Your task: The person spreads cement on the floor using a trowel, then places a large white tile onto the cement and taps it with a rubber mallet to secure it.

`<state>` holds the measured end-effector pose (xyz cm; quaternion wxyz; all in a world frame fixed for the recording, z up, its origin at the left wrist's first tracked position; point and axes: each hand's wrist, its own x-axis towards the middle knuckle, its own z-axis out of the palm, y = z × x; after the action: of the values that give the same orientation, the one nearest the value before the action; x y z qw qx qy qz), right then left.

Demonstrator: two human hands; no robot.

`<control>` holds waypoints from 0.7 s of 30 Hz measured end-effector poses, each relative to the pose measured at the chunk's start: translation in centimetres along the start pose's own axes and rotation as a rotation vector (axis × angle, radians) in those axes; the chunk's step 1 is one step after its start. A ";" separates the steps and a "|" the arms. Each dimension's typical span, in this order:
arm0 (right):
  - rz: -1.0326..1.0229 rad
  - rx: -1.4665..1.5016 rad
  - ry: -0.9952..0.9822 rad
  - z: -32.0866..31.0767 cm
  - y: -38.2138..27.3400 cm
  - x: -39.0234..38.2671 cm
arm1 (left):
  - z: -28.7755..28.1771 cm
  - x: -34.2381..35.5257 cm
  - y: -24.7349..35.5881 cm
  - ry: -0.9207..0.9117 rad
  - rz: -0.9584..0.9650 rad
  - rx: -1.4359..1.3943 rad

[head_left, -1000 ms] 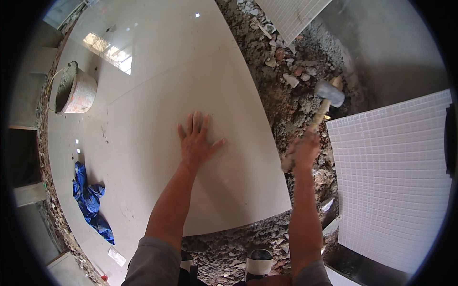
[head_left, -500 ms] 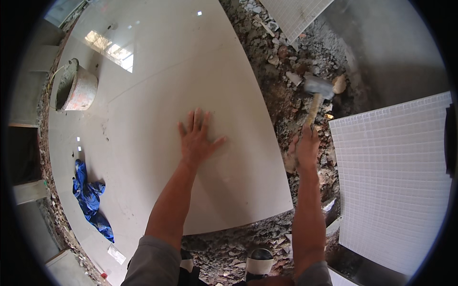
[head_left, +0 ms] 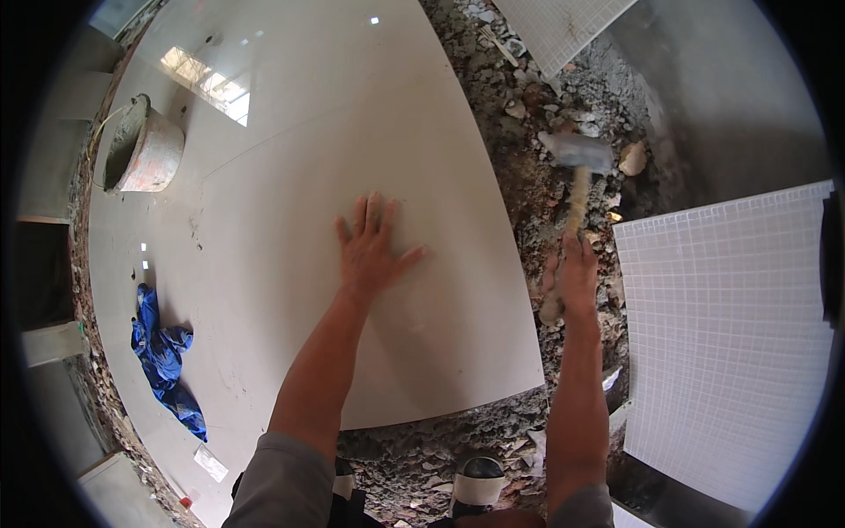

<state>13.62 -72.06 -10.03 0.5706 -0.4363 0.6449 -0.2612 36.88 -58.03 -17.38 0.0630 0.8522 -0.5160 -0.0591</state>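
Note:
My left hand (head_left: 371,249) lies flat on the large glossy cream tiled floor (head_left: 299,352), its fingers spread and nothing in it. Beyond the tile's right edge, my right hand (head_left: 574,275) is wrapped round the wooden handle of a hammer (head_left: 579,195). The hammer's blocky grey head points away from me, blurred by motion, above the rubble strip (head_left: 519,189). Whether the head touches the rubble I cannot tell.
A mortar-stained bucket (head_left: 154,151) stands far left on the tiles, with a crumpled blue cloth (head_left: 160,361) nearer. White grid-backed tiles (head_left: 731,334) lean at the right; another grid-backed tile (head_left: 563,31) lies at the top. My shoe (head_left: 480,482) is on the rubble below.
My right hand and the hammer have shifted slightly; the hammer's head has swung a little left. My left hand stays flat on the tile. The whole view has moved slightly.

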 end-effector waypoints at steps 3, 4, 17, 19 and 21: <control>0.037 0.080 -0.168 -0.5 0.7 0.3 | 0.0 -0.2 -0.2 0.012 0.025 -0.042; 0.034 0.010 -0.143 -0.6 1.1 0.3 | 0.0 -0.2 -0.2 -0.034 0.001 -0.025; -0.105 -0.597 -0.339 4.0 6.2 -11.6 | -2.7 -8.2 -20.0 0.017 -0.535 0.001; -0.182 -0.708 -0.361 6.7 5.7 -12.8 | -3.3 -10.2 -23.4 0.011 -0.642 -0.012; -0.217 -0.789 -0.384 9.5 5.4 -13.5 | -3.4 -11.5 -24.9 -0.047 -0.703 -0.003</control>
<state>20.92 -56.24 -9.71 0.4394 -0.7260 0.5280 0.0322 53.84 -36.29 -17.83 0.0283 0.9761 -0.1922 -0.0977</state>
